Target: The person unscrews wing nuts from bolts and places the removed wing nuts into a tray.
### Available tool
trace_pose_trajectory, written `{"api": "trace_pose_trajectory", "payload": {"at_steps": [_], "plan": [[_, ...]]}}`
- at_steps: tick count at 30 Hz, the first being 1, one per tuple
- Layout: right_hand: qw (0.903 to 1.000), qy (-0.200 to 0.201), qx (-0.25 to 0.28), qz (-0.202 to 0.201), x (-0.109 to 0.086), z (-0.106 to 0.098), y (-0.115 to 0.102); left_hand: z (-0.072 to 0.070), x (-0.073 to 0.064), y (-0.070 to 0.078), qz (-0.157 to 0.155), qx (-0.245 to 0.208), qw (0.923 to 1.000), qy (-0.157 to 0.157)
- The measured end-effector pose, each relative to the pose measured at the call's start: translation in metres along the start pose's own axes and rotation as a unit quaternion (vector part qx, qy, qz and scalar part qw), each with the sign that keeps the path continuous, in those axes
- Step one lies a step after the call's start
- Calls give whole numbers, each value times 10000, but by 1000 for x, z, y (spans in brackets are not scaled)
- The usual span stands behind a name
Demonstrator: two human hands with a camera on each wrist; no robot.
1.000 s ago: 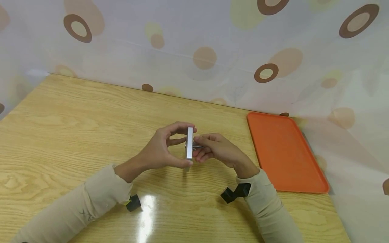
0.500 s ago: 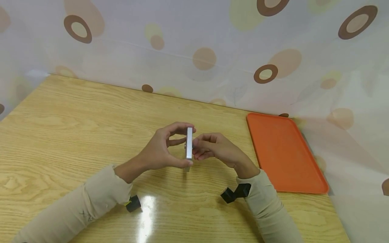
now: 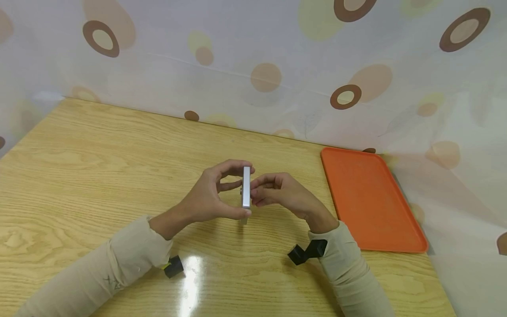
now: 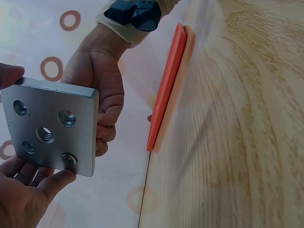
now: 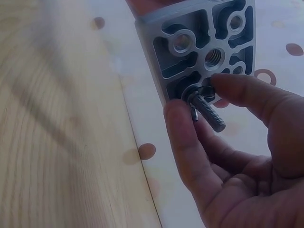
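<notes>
My left hand (image 3: 207, 193) grips a square grey metal plate (image 3: 246, 187) by its edges, upright above the table. In the left wrist view the plate shows several holes, a threaded one in the centre, and a bolt head (image 4: 69, 159) sits in a lower corner hole. On the plate's ribbed side, in the right wrist view, the bolt's threaded shank (image 5: 211, 116) sticks out with a wing nut (image 5: 205, 91) close against the plate. The thumb and forefinger of my right hand (image 3: 287, 196) are at the wing nut's two wings, pinching it.
An orange tray (image 3: 372, 198) lies at the right of the wood-grain table (image 3: 99, 154). A patterned sheet (image 3: 229, 66) hangs behind the table and along the right side. Black wrist cameras sit on both cuffs.
My right thumb has moved down and the fingers have shifted round the wing nut, as in a turn. The bolt's shank, visible earlier from the head, is hidden now. The left hand stays put.
</notes>
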State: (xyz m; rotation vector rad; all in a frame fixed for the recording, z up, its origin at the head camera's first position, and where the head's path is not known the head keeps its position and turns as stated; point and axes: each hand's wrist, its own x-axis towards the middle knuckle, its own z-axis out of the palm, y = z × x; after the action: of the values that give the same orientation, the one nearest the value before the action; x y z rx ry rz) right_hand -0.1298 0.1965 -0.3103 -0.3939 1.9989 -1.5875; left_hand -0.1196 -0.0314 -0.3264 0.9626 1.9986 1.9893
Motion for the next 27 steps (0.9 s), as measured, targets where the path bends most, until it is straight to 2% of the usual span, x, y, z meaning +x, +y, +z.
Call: {"api": "trace_pose_trajectory", "payload": {"at_steps": [8,14,17,21,25,27], "plan": [[9995,-28,69,-310,1,0,4,0,-1,2,-39,27,10000,-85],[9994,9,62,-332,2,0,3,0,0,1,-6,53,10000,-83],[9998,81,22,-205,2,-2,2,-1,0,1,36,81,9999,-68],[9991,235,230,258,3,-4,5,-1,0,2,27,111,9999,-41],[9955,112,519,789,6,-5,7,0,-1,4,1,164,9998,-87],[9942,-11,579,910,7,-4,8,0,-1,5,-4,216,9997,-108]]}}
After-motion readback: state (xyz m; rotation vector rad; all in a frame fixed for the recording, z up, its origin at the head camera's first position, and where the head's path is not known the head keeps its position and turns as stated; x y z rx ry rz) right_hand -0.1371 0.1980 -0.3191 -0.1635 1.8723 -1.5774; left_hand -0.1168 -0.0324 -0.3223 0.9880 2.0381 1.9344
